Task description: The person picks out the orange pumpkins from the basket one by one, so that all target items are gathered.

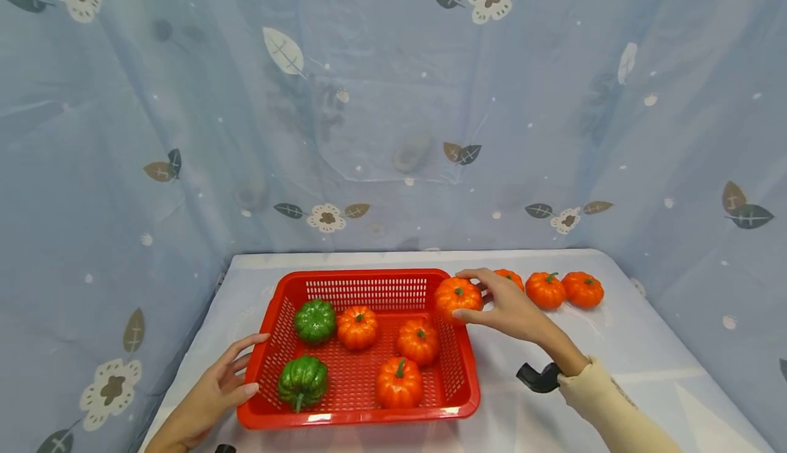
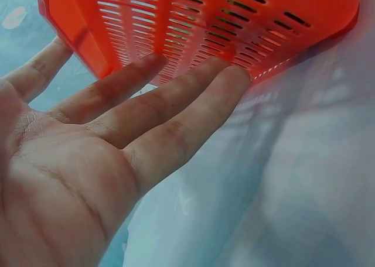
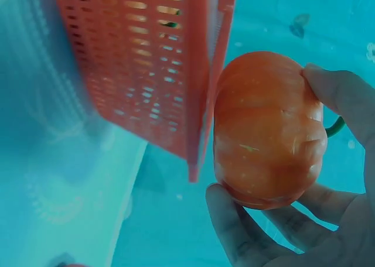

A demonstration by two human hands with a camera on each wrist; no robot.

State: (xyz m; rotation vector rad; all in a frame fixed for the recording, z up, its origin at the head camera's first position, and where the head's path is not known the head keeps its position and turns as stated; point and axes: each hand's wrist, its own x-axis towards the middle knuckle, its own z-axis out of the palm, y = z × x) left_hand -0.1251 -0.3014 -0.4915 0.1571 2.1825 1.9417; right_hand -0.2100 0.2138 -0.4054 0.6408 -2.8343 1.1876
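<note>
A small orange pumpkin (image 1: 458,298) is pinched between the thumb and fingers of my right hand (image 1: 509,306), at the right rim of a red plastic basket (image 1: 356,417). The right wrist view shows this pumpkin (image 3: 269,129) beside the basket's rim, its green stem pointing away from the basket. At the basket's left side, my left hand (image 1: 215,391) has its fingers extended against the rim and outer wall; the left wrist view shows these fingers (image 2: 176,132) nearly straight. Inside the basket lie two green pumpkins (image 1: 315,321) on the left and three orange pumpkins (image 1: 399,382).
Right of the basket, a row of orange pumpkins (image 1: 545,290) sits on the white-covered table (image 1: 615,344); one is partly hidden by my right hand. A blue patterned curtain (image 1: 381,111) hangs behind the table and along its sides. A black strap (image 1: 538,376) shows at my right wrist.
</note>
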